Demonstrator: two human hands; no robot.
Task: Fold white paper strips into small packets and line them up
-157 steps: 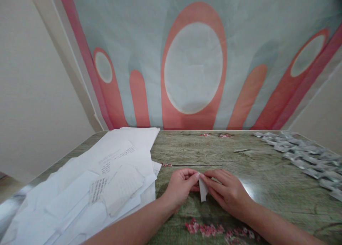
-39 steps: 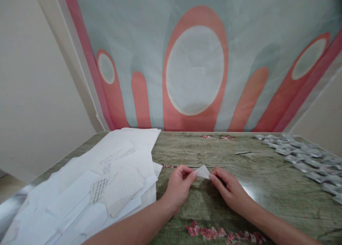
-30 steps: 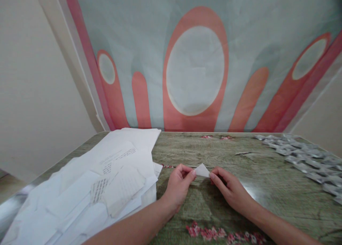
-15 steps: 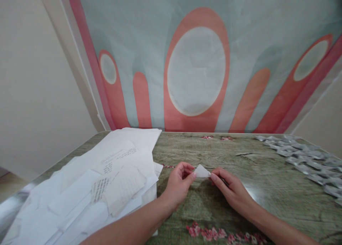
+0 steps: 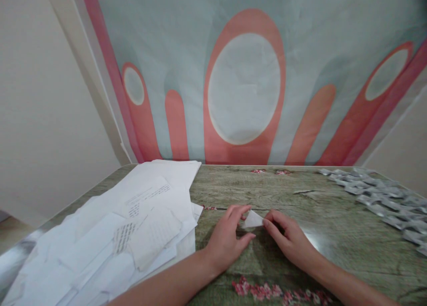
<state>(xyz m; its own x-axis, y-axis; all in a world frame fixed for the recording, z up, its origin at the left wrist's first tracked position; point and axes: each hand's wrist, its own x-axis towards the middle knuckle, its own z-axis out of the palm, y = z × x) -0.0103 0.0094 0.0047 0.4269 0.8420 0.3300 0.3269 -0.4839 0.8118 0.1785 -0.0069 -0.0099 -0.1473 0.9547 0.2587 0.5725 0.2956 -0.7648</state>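
Observation:
A small white folded paper triangle (image 5: 253, 219) is held just above the table, near the centre of the head view. My right hand (image 5: 283, 229) pinches its right corner between thumb and fingers. On the other side, my left hand (image 5: 230, 235) has its thumb and fingers spread apart around the triangle's left edge; its fingertips are close to the upper tip, and I cannot tell if they touch it.
A wide heap of white papers (image 5: 160, 199), some printed, covers the left of the wood-patterned table (image 5: 253, 190). Rows of folded grey-white paper pieces (image 5: 380, 197) lie at the right. Behind the table stands a wall with a pink and pale blue pattern.
My left thumb and fingers have come apart and released the triangle's left corner. The triangle has tilted, its left side lower, and stays in my right hand.

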